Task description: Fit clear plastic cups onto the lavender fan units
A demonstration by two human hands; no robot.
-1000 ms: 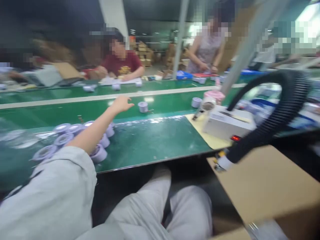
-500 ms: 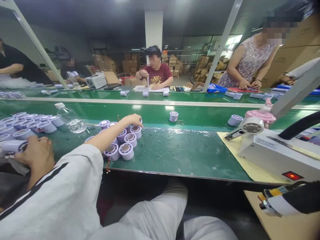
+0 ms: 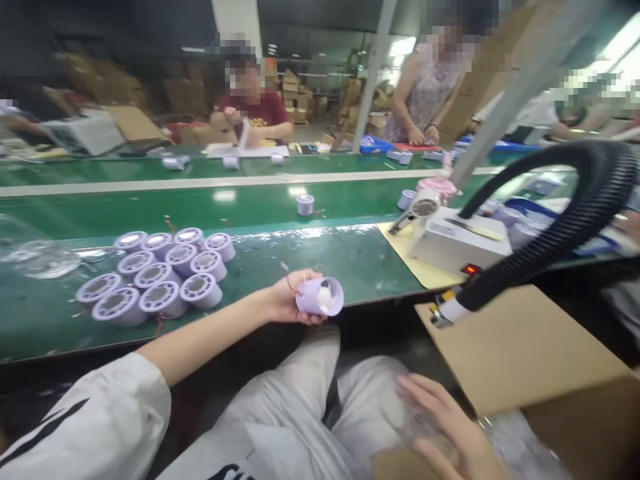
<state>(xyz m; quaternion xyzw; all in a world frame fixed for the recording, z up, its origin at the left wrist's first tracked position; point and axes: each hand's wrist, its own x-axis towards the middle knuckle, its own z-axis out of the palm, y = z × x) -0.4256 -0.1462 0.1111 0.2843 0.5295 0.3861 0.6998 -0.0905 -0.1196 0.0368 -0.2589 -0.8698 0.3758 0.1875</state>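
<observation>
My left hand (image 3: 285, 301) is closed around a lilac cylindrical part (image 3: 320, 296) with thin wires trailing from it, held just off the near edge of the green table (image 3: 310, 267). A cluster of several like lilac parts (image 3: 160, 273) stands on the table to the left of that hand. My right hand (image 3: 445, 427) lies low over my lap with its fingers spread, resting on what looks like clear plastic film. One more lilac part (image 3: 305, 203) sits alone on the green conveyor belt (image 3: 150, 210).
A white machine (image 3: 460, 243) with a red light stands on a yellow mat at the right. A black ribbed hose (image 3: 550, 227) arcs over an open cardboard box (image 3: 525, 353). A blurred clear bottle (image 3: 40, 259) lies far left. Other people work across the belt.
My left hand drew back from the cluster to the table's near edge, now holding one lilac part. The view swung right, and my right hand came into sight.
</observation>
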